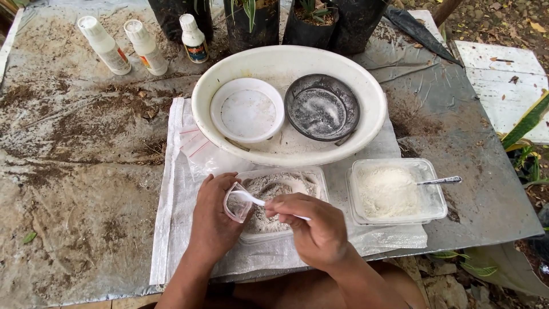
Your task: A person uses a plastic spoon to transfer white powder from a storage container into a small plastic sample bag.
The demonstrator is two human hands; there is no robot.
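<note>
My left hand [213, 220] holds a small clear plastic bag [237, 205] open over a clear tub of grey powder [280, 197]. My right hand [311, 229] grips a white plastic spoon [251, 198] whose bowl sits at the bag's mouth. To the right stands a second clear tub of white powder [394, 191] with a metal spoon [440, 181] resting in it. Beyond the tubs a big white basin [289, 151] holds a small white bowl [247, 111] and a dark bowl [322, 107], both dusted with powder.
A white woven sack [171, 229] lies under the tubs on a dirty grey sheet-covered table [86, 171]. Three white bottles [146, 46] stand at the back left. Black plant pots [309, 20] line the back edge. Spare clear bags [197, 146] lie left of the basin.
</note>
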